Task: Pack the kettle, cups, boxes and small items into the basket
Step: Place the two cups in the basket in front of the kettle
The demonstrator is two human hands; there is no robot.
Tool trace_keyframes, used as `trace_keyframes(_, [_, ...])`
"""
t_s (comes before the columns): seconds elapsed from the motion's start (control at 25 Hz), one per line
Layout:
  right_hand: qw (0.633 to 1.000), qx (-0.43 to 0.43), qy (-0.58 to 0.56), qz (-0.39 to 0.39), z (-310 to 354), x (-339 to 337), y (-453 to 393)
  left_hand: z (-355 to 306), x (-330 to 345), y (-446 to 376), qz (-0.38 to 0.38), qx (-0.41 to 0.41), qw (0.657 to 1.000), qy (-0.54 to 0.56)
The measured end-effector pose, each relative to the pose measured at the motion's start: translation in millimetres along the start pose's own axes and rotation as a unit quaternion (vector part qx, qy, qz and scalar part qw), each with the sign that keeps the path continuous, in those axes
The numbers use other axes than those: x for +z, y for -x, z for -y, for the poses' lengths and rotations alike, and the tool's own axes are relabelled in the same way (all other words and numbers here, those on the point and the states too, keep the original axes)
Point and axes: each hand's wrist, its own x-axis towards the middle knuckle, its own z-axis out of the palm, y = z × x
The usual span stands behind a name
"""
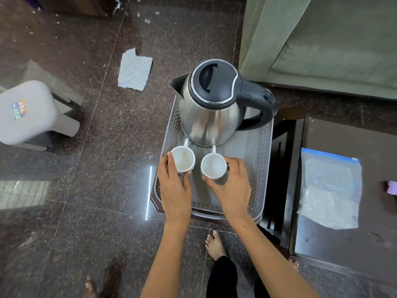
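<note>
Your hands hide the near sides of both cups, and the kettle [211, 108] covers the far end of the basket [261, 160], so you cannot see its back wall. What the basket rests on is mostly hidden too; only a dark edge shows under its near rim. At the right edge a small purple thing [392, 187] is cut off and cannot be made out.

Your left hand [175, 188] reaches in from below, thumb and fingers curled round the left cup [183, 159]. Your right hand [231, 188] does the same with the right cup [213, 166], thumb at its near rim, fingers wrapped round the right side. Both cups sit low inside the basket, just in front of the kettle, side by side but apart, handles pointing towards the kettle.

The kettle is brushed steel with a black plastic lid and handle, spout to the left, standing upright in the basket. The cups are white, round and empty. The basket is grey plastic, rectangular, with perforated sloping walls. On the dark worktop [343, 250] to the right lies a clear zip bag [330, 190] with a blue strip. The floor [86, 147] is polished speckled stone.
</note>
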Motion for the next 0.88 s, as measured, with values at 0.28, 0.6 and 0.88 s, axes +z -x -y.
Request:
trace_keyframes(0.28, [1.0, 0.011, 0.001, 0.006, -0.4, 1.8, -1.3, 3.0, 3.0, -3.2, 0.003, -0.001, 1.0, -0.021])
trace_keyframes(0.6, [0.999, 0.033, -0.001, 0.022, 1.4, 3.8, -3.1, 2.0, 2.2, -3.9, 0.015, 0.005, 0.999, -0.04])
trace_keyframes(0.88, [0.999, 0.029, 0.011, 0.033, 0.3, 1.9, -2.8, 1.6, -1.0, -1.7, -0.005, 0.036, 0.999, -0.032])
